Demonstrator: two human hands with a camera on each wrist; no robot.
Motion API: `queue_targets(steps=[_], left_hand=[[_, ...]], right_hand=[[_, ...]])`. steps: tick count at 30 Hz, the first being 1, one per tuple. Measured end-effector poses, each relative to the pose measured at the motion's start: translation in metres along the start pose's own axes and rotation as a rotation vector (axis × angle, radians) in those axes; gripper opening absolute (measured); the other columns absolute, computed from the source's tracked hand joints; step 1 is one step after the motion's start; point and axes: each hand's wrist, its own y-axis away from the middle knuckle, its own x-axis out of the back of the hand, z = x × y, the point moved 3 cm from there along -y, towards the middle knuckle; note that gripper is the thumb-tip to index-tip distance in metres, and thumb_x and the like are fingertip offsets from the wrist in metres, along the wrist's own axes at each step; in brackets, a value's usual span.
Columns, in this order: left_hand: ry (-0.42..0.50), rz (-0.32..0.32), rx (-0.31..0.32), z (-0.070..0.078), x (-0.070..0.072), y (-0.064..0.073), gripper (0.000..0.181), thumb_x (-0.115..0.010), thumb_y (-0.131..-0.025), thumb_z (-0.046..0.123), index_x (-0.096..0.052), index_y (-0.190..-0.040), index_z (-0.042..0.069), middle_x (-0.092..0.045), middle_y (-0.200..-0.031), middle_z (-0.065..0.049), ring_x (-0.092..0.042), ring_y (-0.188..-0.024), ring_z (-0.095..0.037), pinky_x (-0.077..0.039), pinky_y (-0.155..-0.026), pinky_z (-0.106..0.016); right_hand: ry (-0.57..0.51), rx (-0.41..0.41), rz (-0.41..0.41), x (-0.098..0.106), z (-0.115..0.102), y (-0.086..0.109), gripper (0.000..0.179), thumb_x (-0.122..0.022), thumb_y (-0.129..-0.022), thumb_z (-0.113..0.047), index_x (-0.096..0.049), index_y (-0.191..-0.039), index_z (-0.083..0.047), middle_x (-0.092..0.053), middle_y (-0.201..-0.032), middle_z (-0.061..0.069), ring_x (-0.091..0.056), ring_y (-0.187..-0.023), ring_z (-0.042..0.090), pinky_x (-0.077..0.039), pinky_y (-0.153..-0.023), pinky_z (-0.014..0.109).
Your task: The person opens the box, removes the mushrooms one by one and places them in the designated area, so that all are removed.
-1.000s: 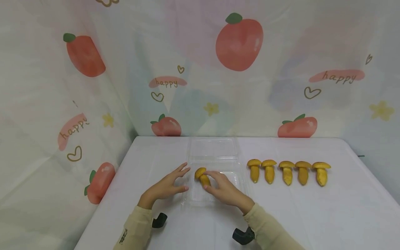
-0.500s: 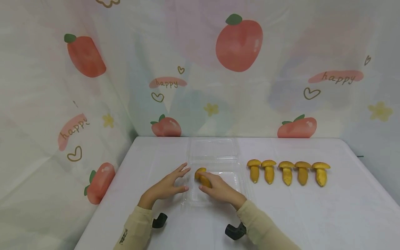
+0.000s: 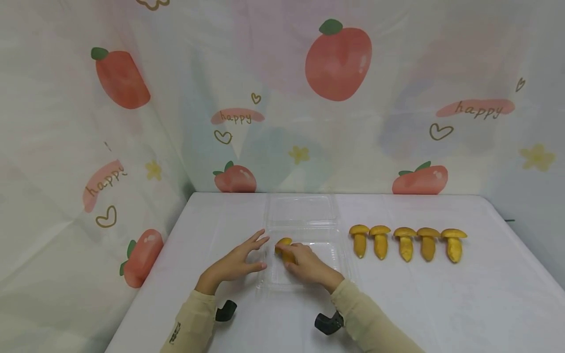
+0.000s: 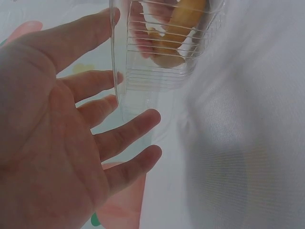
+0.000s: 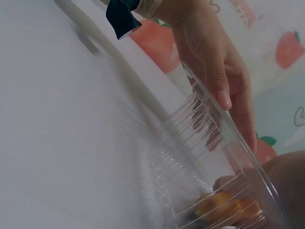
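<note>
Inside the left part of a clear plastic clamshell box (image 3: 326,257), a yellow mushroom (image 3: 284,242) lies with its cap toward the far left. My right hand (image 3: 311,264) reaches in over the box and grips the mushroom's stem between thumb and fingers, hiding part of it. Through the ribbed wall, the left wrist view shows the mushroom (image 4: 183,21), and the right wrist view shows it low down (image 5: 220,209). My left hand (image 3: 234,262) spreads its fingers at the box's left side, with some fingertips (image 4: 113,16) right at the rim.
Several more yellow mushrooms (image 3: 405,245) stand in a row to the right of the box, caps toward the wall. The box's lid (image 3: 302,208) lies folded back at the far side. Behind the white table (image 3: 441,304) hangs a fruit-patterned cloth (image 3: 282,73).
My right hand has shifted left and further over the mushroom, covering more of its stem. My left hand and the row of mushrooms have stayed put.
</note>
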Motion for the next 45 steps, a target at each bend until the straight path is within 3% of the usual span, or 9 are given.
queue_targets(steps=[8, 15, 22, 30, 39, 45], left_hand=[[-0.007, -0.001, 0.001, -0.002, -0.001, -0.001, 0.072, -0.066, -0.099, 0.026, -0.032, -0.159, 0.007, -0.013, -0.171, -0.015, -0.025, -0.154, -0.042, -0.026, -0.119, -0.068], [0.01, -0.004, -0.003, -0.001, -0.001, -0.002, 0.072, -0.067, -0.098, 0.026, -0.032, -0.159, 0.007, -0.013, -0.171, -0.014, -0.03, -0.152, -0.041, -0.027, -0.12, -0.066], [0.018, -0.002, 0.014, -0.001, -0.001, -0.002, 0.072, -0.067, -0.098, 0.026, -0.032, -0.158, 0.007, -0.013, -0.171, -0.013, -0.038, -0.149, -0.04, -0.027, -0.12, -0.065], [0.014, 0.001, 0.026, -0.004, -0.001, 0.0, 0.073, -0.068, -0.097, 0.025, -0.032, -0.159, 0.009, -0.014, -0.172, -0.01, -0.039, -0.148, -0.038, -0.026, -0.121, -0.064], [0.014, 0.008, 0.02, -0.003, -0.001, 0.0, 0.073, -0.069, -0.097, 0.025, -0.033, -0.159, 0.01, -0.014, -0.172, -0.01, -0.042, -0.147, -0.037, -0.027, -0.121, -0.064], [0.006, 0.008, 0.014, -0.003, -0.002, -0.001, 0.073, -0.067, -0.098, 0.023, -0.031, -0.159, 0.007, -0.013, -0.172, -0.012, -0.041, -0.147, -0.038, -0.028, -0.12, -0.065]], right_hand=[[0.025, 0.003, 0.046, 0.007, -0.007, 0.003, 0.05, -0.065, -0.09, 0.003, -0.06, -0.139, -0.006, -0.064, -0.123, 0.017, -0.057, -0.113, 0.03, -0.05, -0.097, 0.049], [-0.042, -0.022, 0.091, 0.018, -0.012, 0.011, 0.049, -0.066, -0.09, 0.005, -0.061, -0.137, -0.009, -0.059, -0.128, 0.02, -0.058, -0.12, 0.034, -0.05, -0.102, 0.055], [-0.096, 0.008, 0.093, 0.031, -0.015, 0.022, 0.05, -0.062, -0.095, 0.002, -0.056, -0.143, -0.012, -0.054, -0.133, 0.021, -0.057, -0.117, 0.031, -0.054, -0.096, 0.048], [-0.095, 0.03, 0.114, 0.039, -0.017, 0.032, 0.051, -0.061, -0.097, 0.0, -0.054, -0.145, -0.015, -0.053, -0.134, 0.02, -0.058, -0.115, 0.028, -0.055, -0.093, 0.044], [-0.079, 0.032, 0.134, 0.045, -0.016, 0.045, 0.053, -0.063, -0.097, -0.001, -0.052, -0.146, -0.016, -0.051, -0.137, 0.021, -0.059, -0.114, 0.029, -0.056, -0.091, 0.05], [-0.068, 0.024, 0.145, 0.052, -0.012, 0.053, 0.054, -0.063, -0.097, -0.002, -0.052, -0.147, -0.02, -0.051, -0.139, 0.018, -0.058, -0.115, 0.027, -0.055, -0.088, 0.042]])
